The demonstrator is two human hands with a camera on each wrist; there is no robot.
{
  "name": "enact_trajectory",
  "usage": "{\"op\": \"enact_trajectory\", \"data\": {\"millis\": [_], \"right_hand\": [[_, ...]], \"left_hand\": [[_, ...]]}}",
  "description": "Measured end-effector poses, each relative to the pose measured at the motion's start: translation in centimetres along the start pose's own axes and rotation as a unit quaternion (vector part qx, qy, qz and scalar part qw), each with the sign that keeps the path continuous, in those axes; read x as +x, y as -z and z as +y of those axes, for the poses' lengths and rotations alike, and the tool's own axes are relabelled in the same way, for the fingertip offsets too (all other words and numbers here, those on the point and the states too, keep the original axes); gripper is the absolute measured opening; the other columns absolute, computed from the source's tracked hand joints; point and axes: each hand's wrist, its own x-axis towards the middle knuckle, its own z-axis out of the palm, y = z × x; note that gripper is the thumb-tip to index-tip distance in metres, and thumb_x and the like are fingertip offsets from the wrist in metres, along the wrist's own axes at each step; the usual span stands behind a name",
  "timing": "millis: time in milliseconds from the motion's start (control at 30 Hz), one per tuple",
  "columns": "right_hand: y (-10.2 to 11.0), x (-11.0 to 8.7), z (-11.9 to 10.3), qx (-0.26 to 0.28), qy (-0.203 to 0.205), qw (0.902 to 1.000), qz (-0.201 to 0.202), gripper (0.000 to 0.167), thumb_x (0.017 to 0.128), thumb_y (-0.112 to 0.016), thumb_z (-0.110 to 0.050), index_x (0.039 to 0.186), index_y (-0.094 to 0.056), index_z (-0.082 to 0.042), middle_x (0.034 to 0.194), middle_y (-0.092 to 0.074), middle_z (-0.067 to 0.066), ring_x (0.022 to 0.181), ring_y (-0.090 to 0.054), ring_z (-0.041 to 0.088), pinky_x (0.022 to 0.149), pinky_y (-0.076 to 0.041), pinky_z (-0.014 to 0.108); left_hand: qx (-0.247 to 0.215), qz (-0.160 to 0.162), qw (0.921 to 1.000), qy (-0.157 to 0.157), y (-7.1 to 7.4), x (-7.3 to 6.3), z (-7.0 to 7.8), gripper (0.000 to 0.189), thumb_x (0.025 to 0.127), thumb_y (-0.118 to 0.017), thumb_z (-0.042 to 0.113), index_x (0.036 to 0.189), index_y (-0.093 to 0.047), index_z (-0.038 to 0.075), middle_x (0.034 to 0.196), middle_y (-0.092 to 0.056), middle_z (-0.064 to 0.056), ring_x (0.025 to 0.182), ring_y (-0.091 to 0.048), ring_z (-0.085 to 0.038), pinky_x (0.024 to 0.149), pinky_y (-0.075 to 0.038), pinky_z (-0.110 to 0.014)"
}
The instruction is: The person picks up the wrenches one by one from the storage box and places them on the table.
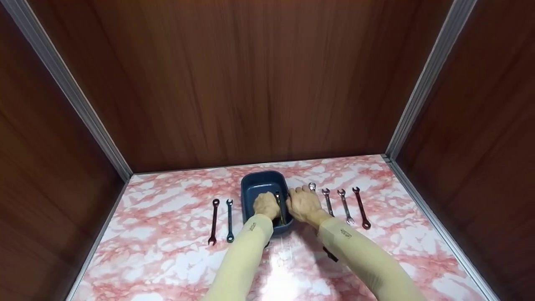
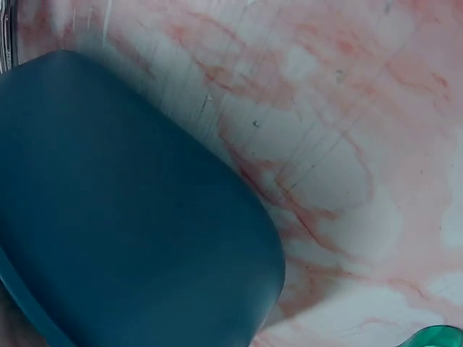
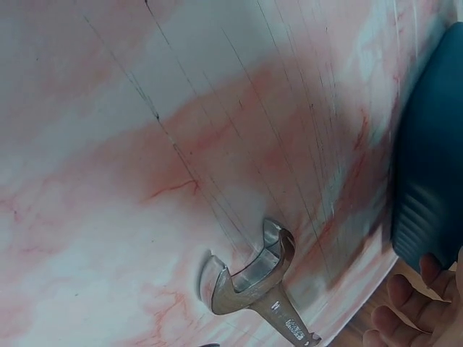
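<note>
A dark blue bin [image 1: 262,177] stands on the table, with a dark, gold-tinted wrench [image 1: 281,209] lying lengthwise along its right side. My left hand [image 1: 266,205] reaches down into the bin just left of that wrench; its fingers are hidden below the knuckles, and I cannot tell whether they hold anything. At the bin's right rim rests my right hand [image 1: 304,204], its loosely spread fingers [image 3: 405,307] by the bin's outer wall in the right wrist view. Partly covered by this hand is a silver wrench [image 1: 312,186], whose open jaw end shows in the right wrist view.
Left of the bin lie a dark red wrench [image 1: 214,221] and a blue-green wrench [image 1: 230,221]. To the right are two silver wrenches [image 1: 328,202] [image 1: 345,205] and another dark red wrench [image 1: 361,207]. Brown wood-grain panels [image 1: 267,83] enclose the marbled table [image 1: 167,217] at back and sides.
</note>
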Motion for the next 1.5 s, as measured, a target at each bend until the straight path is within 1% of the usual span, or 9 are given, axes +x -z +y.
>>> {"op": "enact_trajectory", "data": {"millis": [133,367,533,667,833,967,1133,1333,1500], "right_hand": [[0.0,0.1,-0.2,-0.004,0.002,1.0000,0.001,0.035,0.112,-0.057,-0.030,0.121,-0.068,0.002,0.117,-0.075,0.027,0.115,-0.068,0.046,0.097,-0.061,0.062],[-0.1,0.2,-0.1,-0.009,0.006,0.9999,0.003,0.034,0.112,-0.058,-0.029,0.120,-0.068,0.002,0.113,-0.075,0.027,0.113,-0.068,0.046,0.096,-0.061,0.060],[-0.1,0.2,-0.1,-0.007,0.004,1.0000,-0.003,0.034,0.113,-0.057,-0.029,0.121,-0.067,0.002,0.114,-0.075,0.027,0.115,-0.068,0.047,0.099,-0.060,0.061],[0.0,0.3,-0.1,-0.006,0.002,1.0000,-0.004,0.033,0.112,-0.057,-0.029,0.120,-0.067,0.002,0.116,-0.074,0.027,0.117,-0.067,0.047,0.102,-0.058,0.062],[0.0,0.4,0.0,-0.015,-0.003,0.9997,-0.017,0.035,0.113,-0.055,-0.031,0.125,-0.066,0.001,0.121,-0.074,0.027,0.122,-0.067,0.047,0.108,-0.056,0.062],[0.0,0.5,0.1,-0.020,-0.007,0.9994,-0.027,0.038,0.115,-0.054,-0.032,0.131,-0.065,0.000,0.127,-0.073,0.027,0.126,-0.066,0.046,0.113,-0.054,0.063],[-0.1,0.4,0.1,-0.029,-0.006,0.9993,-0.021,0.038,0.114,-0.053,-0.033,0.130,-0.065,-0.001,0.126,-0.073,0.026,0.124,-0.066,0.045,0.113,-0.053,0.062],[-0.1,0.3,0.2,-0.036,-0.001,0.9992,-0.018,0.037,0.114,-0.054,-0.033,0.129,-0.065,0.000,0.125,-0.073,0.026,0.122,-0.067,0.045,0.110,-0.054,0.061],[0.0,0.3,0.1,-0.033,0.003,0.9993,-0.019,0.038,0.113,-0.053,-0.033,0.129,-0.065,-0.001,0.125,-0.073,0.026,0.122,-0.066,0.045,0.110,-0.055,0.061]], "left_hand": [[0.001,-0.005,0.9999,-0.009,0.6,-0.2,-0.4,0.035,0.088,-0.086,0.042,0.100,-0.084,0.008,0.104,-0.085,-0.018,0.097,-0.083,-0.035,0.085,-0.068,-0.051],[-0.025,-0.074,0.9969,0.001,4.2,-1.2,-0.5,0.035,0.084,-0.088,0.027,0.108,-0.081,0.002,0.114,-0.083,-0.020,0.108,-0.080,-0.034,0.099,-0.066,-0.048],[-0.064,-0.111,0.9917,0.017,4.5,-0.4,-1.2,0.011,0.081,-0.081,0.014,0.088,-0.073,0.009,0.101,-0.078,-0.015,0.085,-0.079,-0.026,0.080,-0.068,-0.039],[-0.161,-0.146,0.9753,0.040,4.2,1.1,-2.1,0.022,0.077,-0.074,0.007,0.068,-0.057,0.017,0.082,-0.068,-0.007,0.061,-0.077,-0.023,0.058,-0.067,-0.037],[-0.255,-0.153,0.9529,0.057,5.0,1.3,-2.3,0.018,0.077,-0.073,0.003,0.085,-0.061,0.014,0.088,-0.065,-0.005,0.061,-0.075,-0.021,0.056,-0.067,-0.039],[-0.300,-0.143,0.9410,0.065,8.1,-1.3,-1.3,0.026,0.081,-0.070,-0.004,0.103,-0.062,0.007,0.093,-0.064,-0.009,0.063,-0.071,-0.021,0.056,-0.066,-0.039],[-0.333,-0.130,0.9318,0.066,12.6,-5.5,-0.2,0.027,0.084,-0.070,-0.007,0.097,-0.056,0.011,0.089,-0.057,-0.004,0.065,-0.062,-0.015,0.064,-0.068,-0.038],[-0.354,-0.126,0.9252,0.050,14.4,-6.5,-0.6,0.025,0.086,-0.069,-0.005,0.100,-0.055,0.011,0.087,-0.056,-0.001,0.073,-0.062,-0.014,0.074,-0.069,-0.040],[-0.394,-0.134,0.9082,0.044,15.3,-6.3,-1.0,0.031,0.085,-0.067,-0.005,0.114,-0.059,0.003,0.087,-0.060,-0.003,0.076,-0.064,-0.015,0.074,-0.068,-0.038]]}}
